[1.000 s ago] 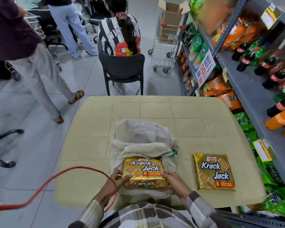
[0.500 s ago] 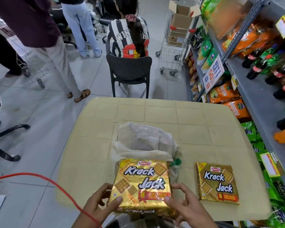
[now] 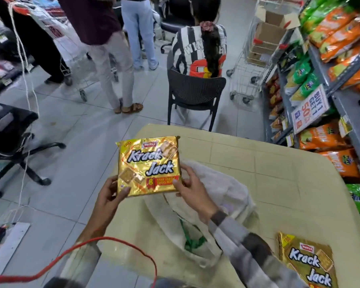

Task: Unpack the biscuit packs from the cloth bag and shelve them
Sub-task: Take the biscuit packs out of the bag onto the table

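Head-worn view, downward and forward, close over table [image 3: 279, 173]

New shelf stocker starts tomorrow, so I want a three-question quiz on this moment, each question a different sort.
1. True or false: both hands hold the raised Krack Jack pack.
2. Where is the second Krack Jack pack? A) on the table B) inside the cloth bag C) on the shelf
3. Fill in: the cloth bag lies on the ____.

Key: 1 true: left hand, right hand. 2 A. 3 table.
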Action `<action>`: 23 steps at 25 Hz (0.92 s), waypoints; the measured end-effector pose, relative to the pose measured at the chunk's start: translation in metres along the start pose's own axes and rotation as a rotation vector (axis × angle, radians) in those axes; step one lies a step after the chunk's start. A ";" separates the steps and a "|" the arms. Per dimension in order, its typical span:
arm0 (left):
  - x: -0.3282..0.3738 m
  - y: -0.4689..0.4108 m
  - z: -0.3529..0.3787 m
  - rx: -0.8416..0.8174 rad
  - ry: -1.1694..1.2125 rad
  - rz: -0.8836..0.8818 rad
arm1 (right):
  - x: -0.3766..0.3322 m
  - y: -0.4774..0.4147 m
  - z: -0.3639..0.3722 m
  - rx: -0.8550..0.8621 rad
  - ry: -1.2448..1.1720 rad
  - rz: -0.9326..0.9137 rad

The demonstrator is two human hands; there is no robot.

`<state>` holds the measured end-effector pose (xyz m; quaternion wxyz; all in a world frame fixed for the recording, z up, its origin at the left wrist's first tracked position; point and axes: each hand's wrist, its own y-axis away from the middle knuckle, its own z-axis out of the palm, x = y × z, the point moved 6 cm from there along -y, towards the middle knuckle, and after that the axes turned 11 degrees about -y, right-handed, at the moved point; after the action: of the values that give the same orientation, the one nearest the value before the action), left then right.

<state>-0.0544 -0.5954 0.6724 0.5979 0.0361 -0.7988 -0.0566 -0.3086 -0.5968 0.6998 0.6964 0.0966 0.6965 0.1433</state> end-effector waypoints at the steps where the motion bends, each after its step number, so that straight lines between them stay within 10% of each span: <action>1: -0.012 -0.014 -0.008 0.012 -0.001 -0.024 | 0.007 -0.019 0.014 -0.007 -0.018 0.031; 15: -0.217 -0.015 -0.042 0.210 -0.095 -0.582 | 0.134 -0.088 0.128 -0.224 0.079 0.337; 23: -0.225 0.003 -0.037 0.255 -0.407 -0.558 | 0.161 -0.080 0.135 -0.244 0.133 0.471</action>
<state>0.0444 -0.5663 0.4693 0.3790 0.3151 -0.8613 -0.1234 -0.1709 -0.6090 0.5230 0.6032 0.1618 0.6764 0.3904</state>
